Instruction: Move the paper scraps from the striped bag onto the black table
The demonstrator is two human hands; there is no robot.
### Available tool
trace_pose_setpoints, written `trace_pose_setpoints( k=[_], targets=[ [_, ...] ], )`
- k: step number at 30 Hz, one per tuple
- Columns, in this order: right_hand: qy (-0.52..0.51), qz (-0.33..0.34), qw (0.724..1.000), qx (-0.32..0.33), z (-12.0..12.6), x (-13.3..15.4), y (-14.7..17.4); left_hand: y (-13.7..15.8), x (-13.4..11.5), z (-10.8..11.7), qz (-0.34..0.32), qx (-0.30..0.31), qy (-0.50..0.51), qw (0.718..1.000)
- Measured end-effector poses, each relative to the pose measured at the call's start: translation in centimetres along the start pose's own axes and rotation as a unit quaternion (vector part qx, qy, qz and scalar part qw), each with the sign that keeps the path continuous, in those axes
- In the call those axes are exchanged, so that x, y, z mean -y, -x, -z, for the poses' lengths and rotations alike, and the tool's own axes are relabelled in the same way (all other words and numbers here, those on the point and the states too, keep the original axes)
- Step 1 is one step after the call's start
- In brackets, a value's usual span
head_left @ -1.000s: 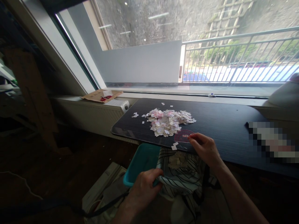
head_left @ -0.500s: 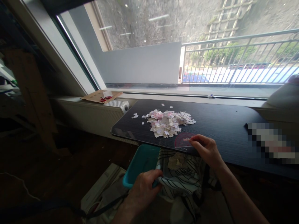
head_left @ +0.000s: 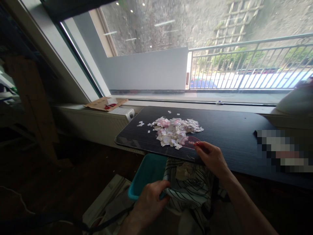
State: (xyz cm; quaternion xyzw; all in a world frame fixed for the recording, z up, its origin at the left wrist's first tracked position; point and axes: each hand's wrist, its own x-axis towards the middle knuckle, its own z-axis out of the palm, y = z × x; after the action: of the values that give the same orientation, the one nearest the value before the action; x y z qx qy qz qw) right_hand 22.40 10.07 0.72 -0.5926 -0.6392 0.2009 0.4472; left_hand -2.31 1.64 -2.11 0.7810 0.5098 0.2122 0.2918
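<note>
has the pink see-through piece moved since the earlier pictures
Yes: the pink see-through piece has shifted away from the near edge of the black table, toward the paper scraps.

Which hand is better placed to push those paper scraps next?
Likely the right hand: it holds the pink protractor at the paper scraps, while the left hand grips the striped bag below.

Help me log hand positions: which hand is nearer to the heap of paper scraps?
Right. The right hand is at the near right of the heap, pinching a pink see-through sheet. The left hand is farther, off the near edge of the table, gripping a striped bag.
</note>
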Motion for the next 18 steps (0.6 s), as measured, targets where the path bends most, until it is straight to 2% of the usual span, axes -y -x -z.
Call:
trace_pose_setpoints(
  k=[5,18],
  targets=[
    [0.0,0.003,1.0,0.019,0.07,0.12,0.04,-0.06,0.01,0.04,-0.007,0.0,0.003,1.0],
    [-0.056,-0.015,0.998,-0.007,0.5,0.17,0.35,-0.03,-0.06,0.17,-0.002,0.005,-0.002,1.0]
  ],
)
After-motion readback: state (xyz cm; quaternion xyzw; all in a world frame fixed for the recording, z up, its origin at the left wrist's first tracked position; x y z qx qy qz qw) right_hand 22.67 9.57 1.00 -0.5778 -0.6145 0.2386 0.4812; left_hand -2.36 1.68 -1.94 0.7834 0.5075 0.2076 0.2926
